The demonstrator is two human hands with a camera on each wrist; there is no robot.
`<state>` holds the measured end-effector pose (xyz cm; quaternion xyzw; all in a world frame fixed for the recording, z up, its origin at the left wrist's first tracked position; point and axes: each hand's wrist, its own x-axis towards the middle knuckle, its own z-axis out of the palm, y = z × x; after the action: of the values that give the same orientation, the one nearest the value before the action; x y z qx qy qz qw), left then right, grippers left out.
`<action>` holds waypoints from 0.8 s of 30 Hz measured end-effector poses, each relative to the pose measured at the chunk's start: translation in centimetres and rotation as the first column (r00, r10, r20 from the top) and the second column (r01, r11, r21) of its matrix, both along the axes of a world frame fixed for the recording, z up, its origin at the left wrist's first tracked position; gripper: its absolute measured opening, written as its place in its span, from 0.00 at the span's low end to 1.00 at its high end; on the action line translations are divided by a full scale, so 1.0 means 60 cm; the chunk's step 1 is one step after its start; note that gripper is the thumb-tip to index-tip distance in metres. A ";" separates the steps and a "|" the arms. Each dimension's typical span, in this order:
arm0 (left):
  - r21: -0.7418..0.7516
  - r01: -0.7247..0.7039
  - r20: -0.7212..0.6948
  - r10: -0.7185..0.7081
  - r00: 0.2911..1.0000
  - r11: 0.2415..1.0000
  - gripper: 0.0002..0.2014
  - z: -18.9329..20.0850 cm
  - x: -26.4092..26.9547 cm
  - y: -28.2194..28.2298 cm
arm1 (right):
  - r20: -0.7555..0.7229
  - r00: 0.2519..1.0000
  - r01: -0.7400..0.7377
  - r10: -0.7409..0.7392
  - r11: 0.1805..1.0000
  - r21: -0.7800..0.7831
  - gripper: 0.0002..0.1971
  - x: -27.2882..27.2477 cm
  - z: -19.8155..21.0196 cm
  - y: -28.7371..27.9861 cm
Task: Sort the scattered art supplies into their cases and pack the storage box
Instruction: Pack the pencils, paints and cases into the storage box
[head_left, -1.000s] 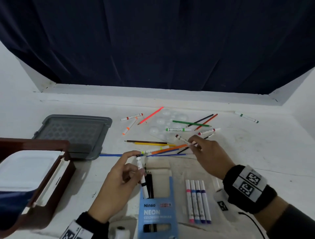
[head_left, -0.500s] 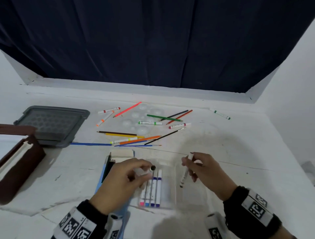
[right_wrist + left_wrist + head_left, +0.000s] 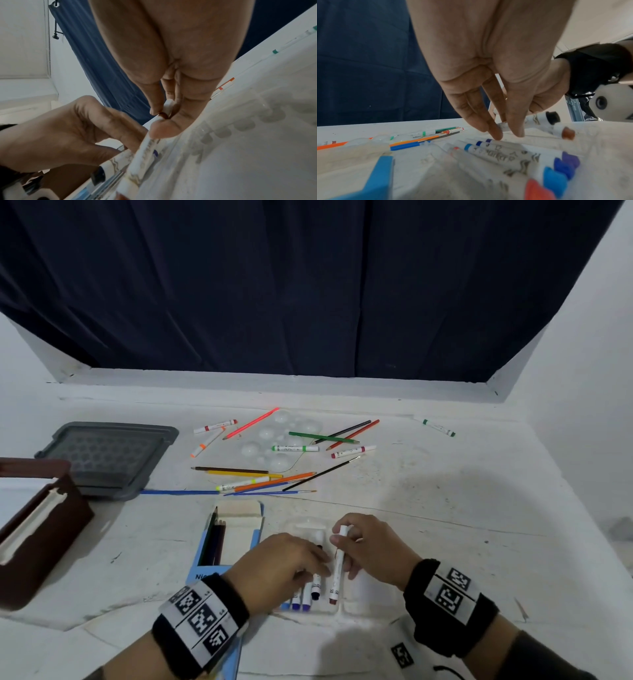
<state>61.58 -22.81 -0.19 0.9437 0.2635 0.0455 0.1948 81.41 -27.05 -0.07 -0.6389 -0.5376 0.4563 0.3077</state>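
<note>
Dark blue curtain behind; white, scuffed tabletop point(image 3: 445, 508) below it. Head view, compared with half a second back: both hands have closed in over the clear marker tray point(image 3: 359, 606), which sits just right of the blue pencil box point(image 3: 239, 546).

Right hand point(image 3: 373, 549): fingers point(image 3: 164, 129) pinch the upper end of a brown-capped marker point(image 3: 339, 566), barrel angled down with its cap end already at the tray, just beside the row lying there. Half a second ago this marker was held clear of the tray, off to the right.

Left hand point(image 3: 281, 570): fingers point(image 3: 494, 129) curl round a black-capped marker point(image 3: 539, 120), lowering it onto the row of blue and purple markers point(image 3: 513, 152) in the tray. Fingertips are close to the row; whether they touch it cannot be told.

Judgement: two markers are going into the tray at once, so the marker set is roughly half filled.

Still loose on the far tabletop: several markers, among them a green marker point(image 3: 294, 448), plus coloured pencils point(image 3: 239, 472) and thin brushes point(image 3: 322, 473), around a clear paint palette point(image 3: 281, 440). Pencil box holds only a few pencils. Grey lid point(image 3: 102, 453) and brown storage box point(image 3: 41, 529) stand at left, not yet packed.

Risk: slots are narrow; a crooked drop may ride over a neighbour.
</note>
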 end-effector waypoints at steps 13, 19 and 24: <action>-0.018 -0.141 -0.023 0.141 0.990 0.990 0.21 0.012 -0.008 0.023 | 0.464 0.870 -0.235 0.167 0.968 0.092 0.19 0.011 -0.001 0.009; 0.089 -0.102 -0.357 0.128 0.925 0.991 0.43 0.001 0.013 0.039 | 0.616 0.692 -0.427 0.376 0.902 -0.072 0.30 -0.004 0.011 0.003; 0.093 -0.134 -0.350 0.158 0.923 0.987 0.42 -0.003 0.015 0.035 | 0.657 0.667 -0.418 0.351 0.906 -0.059 0.33 -0.013 0.014 -0.002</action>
<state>62.48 -20.69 -0.39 0.9201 0.3623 -0.1028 0.1079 80.66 -27.14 0.78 -0.6135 -0.7544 0.2318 0.0274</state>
